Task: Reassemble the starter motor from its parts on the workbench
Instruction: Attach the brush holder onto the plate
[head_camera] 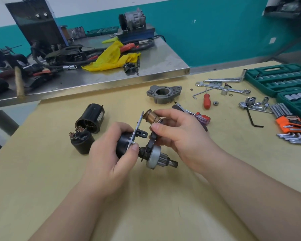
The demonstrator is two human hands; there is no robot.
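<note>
Above the tan workbench (59, 180) my left hand (109, 153) grips a black gear housing with a thin metal plate (137, 129) on its face. From it sticks out the drive with its silver clutch and pinion (156, 158). My right hand (179, 134) pinches a copper-coloured plunger (150, 117) and the black shift fork (150, 141) against the plate. On the bench to the left lie the black motor housing (91, 118) and the black solenoid (82, 140). The grey aluminium nose housing (163, 93) sits behind my hands.
To the right lie a red-handled screwdriver (206, 101), loose sockets (254, 103), wrenches (221, 84), hex keys in an orange holder (292, 124) and green socket cases (278, 79). A steel table (155, 66) behind carries cables, a yellow bag (109, 57) and a compressor.
</note>
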